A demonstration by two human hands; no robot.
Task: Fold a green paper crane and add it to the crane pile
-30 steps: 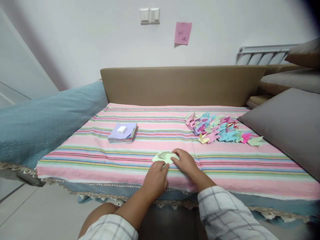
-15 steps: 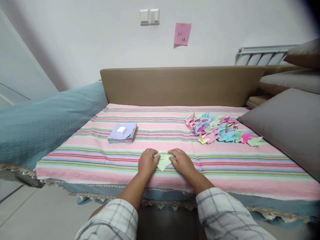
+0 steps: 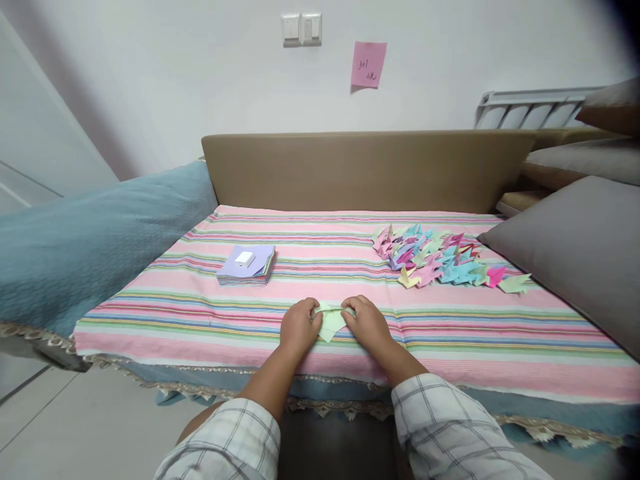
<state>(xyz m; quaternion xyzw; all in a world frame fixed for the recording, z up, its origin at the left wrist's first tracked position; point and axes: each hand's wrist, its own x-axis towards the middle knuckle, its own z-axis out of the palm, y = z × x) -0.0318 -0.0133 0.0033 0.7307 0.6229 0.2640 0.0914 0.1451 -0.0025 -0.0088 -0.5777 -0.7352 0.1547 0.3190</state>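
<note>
Pink striped cloth [image 3: 320, 230] laid flat in front of a brown backrest [image 3: 360, 173]. On it, beyond and left of the hands, a stack of coloured paper [image 3: 257, 273], lilac on top, with a small white block [image 3: 245, 259] resting there. Farther right, well apart from the stack, a crowded heap of folded paper pieces [image 3: 435, 260] in pink, blue, green, purple and yellow, with its right end near a large grey cushion [image 3: 585, 240]. Behind that, more cushions [image 3: 590, 160] piled at the edge of view. Blue-covered armrest [image 3: 125, 227] on the far left; on the wall, a pink note [image 3: 369, 65] just right of two white switches [image 3: 301, 30].

Near the front of the cloth, between both hands, a pale green paper [image 3: 331, 325], folded, with one point toward the body. Left hand [image 3: 299, 327] at its left end, right hand [image 3: 369, 323] at its right, backs upward, thumbs turned inward. On each side, fingers curled and pinching the paper against the thumb. Forearms [image 3: 273, 383] slanting inward from below, out of checked white sleeves [image 3: 450, 427].
</note>
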